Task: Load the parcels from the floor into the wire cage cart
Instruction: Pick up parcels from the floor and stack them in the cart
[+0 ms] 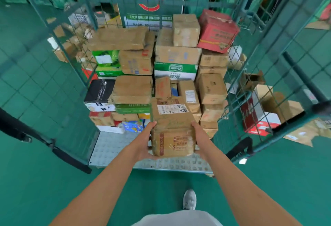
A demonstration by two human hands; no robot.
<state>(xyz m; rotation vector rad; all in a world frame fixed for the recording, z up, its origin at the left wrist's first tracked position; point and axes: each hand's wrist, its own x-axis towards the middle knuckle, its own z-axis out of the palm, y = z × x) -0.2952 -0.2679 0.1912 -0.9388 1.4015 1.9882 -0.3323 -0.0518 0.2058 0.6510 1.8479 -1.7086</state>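
I hold a brown cardboard parcel [172,127] with a white label on top, just above the metal floor [111,146] of the wire cage cart [250,75]. My left hand [146,141] grips its left side, thumb on the top edge. My right hand [200,139] grips its right side. Behind the parcel, the cart is stacked high with several parcels: brown boxes, a red box [217,31] at top right, green-and-white cartons [176,70] and a black box [99,90].
The cart's open mesh doors [53,64] flare out on both sides, with black straps [26,132] at the left. More parcels [265,114] lie on the green floor beyond the right mesh wall. My shoe [189,198] stands on the green floor below.
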